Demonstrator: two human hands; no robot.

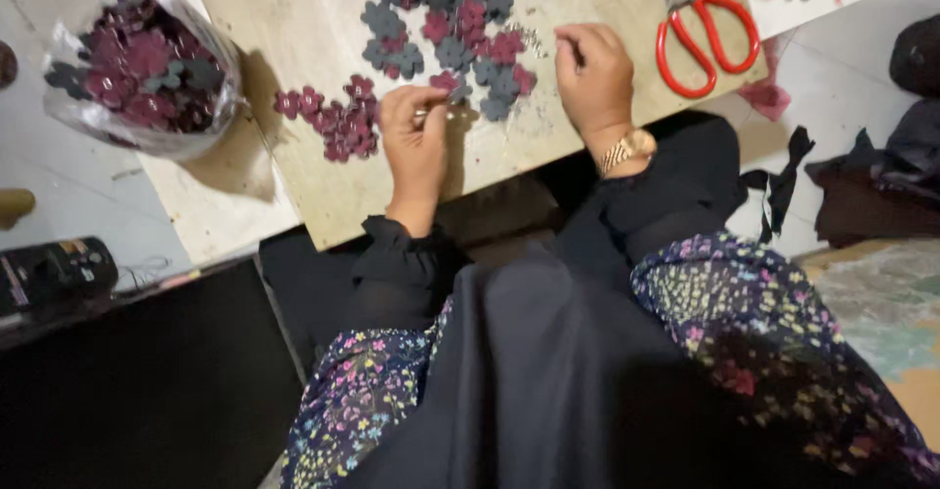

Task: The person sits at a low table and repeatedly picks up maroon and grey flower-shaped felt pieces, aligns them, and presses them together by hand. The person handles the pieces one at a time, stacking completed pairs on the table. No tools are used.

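**Hands at work among felt flowers on a wooden board**

Up at the far left of the wooden board [323, 19], a clear plastic bag [142, 63] sits open, sagging partly off the board's edge. It is filled with felt flower cut-outs, mostly maroon with a few grey ones mixed in. No other container shows.

On the board itself, a loose heap of grey and maroon flowers [446, 29] lies near the far edge, and a smaller cluster of maroon flowers [338, 122] lies toward the board's near left corner.

The left hand [416, 141] rests on the board just right of that maroon cluster, fingers pinched together on a thin pale sliver [431, 112]. Its long axis runs roughly level, left to right, with the free end pointing toward a maroon flower [446, 82] at the heap's near edge; what the sliver is cannot be told.

The right hand [592, 73] sits on the board right of the heap, fingers curled closed; whether it holds anything cannot be told. A gold wristwatch [627, 149] circles its wrist.

Red-handled scissors [700, 34] lie at the board's far right corner, blades pointing away.
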